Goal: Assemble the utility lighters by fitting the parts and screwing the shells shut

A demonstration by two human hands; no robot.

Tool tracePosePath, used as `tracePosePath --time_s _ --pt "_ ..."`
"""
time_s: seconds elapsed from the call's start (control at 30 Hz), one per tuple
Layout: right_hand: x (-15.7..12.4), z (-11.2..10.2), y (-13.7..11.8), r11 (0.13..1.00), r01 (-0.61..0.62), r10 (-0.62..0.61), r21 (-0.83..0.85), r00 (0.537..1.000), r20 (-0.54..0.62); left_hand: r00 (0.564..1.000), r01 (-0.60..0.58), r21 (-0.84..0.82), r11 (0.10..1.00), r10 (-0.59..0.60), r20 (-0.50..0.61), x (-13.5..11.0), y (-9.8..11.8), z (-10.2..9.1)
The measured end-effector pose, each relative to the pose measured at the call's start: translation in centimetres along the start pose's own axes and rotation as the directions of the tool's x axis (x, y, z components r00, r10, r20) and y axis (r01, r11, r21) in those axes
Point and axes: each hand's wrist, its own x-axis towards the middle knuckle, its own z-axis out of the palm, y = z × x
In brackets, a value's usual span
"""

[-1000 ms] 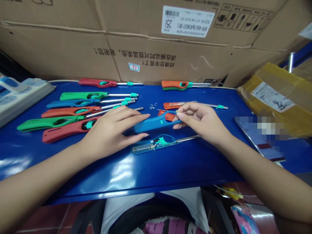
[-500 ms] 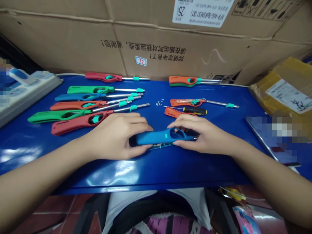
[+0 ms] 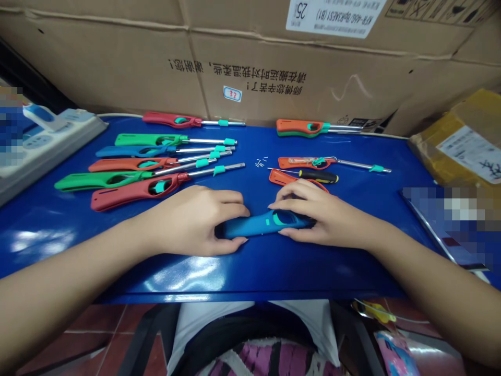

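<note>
A blue lighter body (image 3: 258, 225) with a teal trigger lies on the blue table (image 3: 250, 261) in front of me. My left hand (image 3: 195, 219) wraps around its handle end, fingers curled over the top. My right hand (image 3: 313, 214) presses down on its trigger end, fingers closed over it. Just behind my right hand lie an open orange lighter half (image 3: 282, 178), a black and yellow screwdriver (image 3: 317, 176) and an orange lighter with bare inner parts (image 3: 313, 162). A few small white screws (image 3: 260, 162) sit on the table near them.
Several finished lighters, green, blue, orange and red (image 3: 148, 167), lie in a row at the left. A white power strip (image 3: 47, 146) is at the far left. Cardboard boxes (image 3: 274, 62) wall the back. A yellow parcel (image 3: 462, 141) sits at the right.
Both hands brought the blue cover down from the air onto the lower blue half on the table and now press it together. The view shifted slightly.
</note>
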Motion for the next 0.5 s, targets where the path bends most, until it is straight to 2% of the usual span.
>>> tracePosePath --time_s 0.23,0.5 --pt "-0.1 0.2 0.05 1.0 -0.007 0.007 -0.004 1.0 0.009 1.0 0.009 -0.039 0.999 -0.009 0.013 0.01 0.11 -0.08" --pt "-0.34 0.0 -0.12 0.996 -0.081 0.08 0.025 0.996 0.035 1.0 0.008 -0.016 1.0 -0.008 -0.017 0.04 -0.21 0.23"
